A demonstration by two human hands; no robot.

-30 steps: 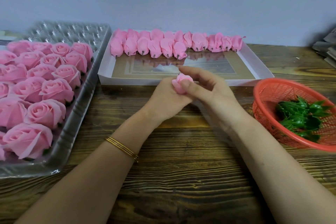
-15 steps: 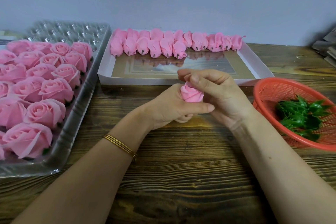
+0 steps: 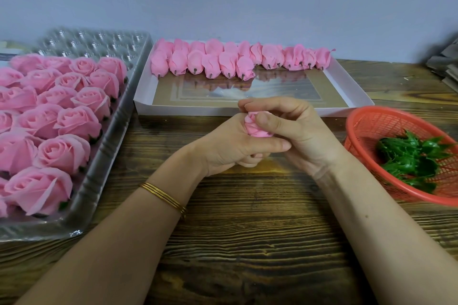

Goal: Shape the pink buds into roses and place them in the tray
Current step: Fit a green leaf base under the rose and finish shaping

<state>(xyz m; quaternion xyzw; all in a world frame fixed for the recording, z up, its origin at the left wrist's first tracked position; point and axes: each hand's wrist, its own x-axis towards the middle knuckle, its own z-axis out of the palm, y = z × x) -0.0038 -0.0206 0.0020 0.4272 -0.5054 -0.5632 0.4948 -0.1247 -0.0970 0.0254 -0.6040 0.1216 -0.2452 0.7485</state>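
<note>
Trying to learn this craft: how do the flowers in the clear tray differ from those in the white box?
Roses in the clear tray are opened, petals spread; buds in the white box are wrapped shut. Roses sit face-up; buds lie sideways, dark tips showing. Both are the same pink.

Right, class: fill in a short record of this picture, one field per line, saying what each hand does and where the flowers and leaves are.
Left hand: grips the pink bud from below
Right hand: pinches the bud's top
Finished roses: in rows in the clear tray, left
Unshaped buds: along the far side of the white box
Green leaves: in the red basket, right
Surface: wooden table
</note>
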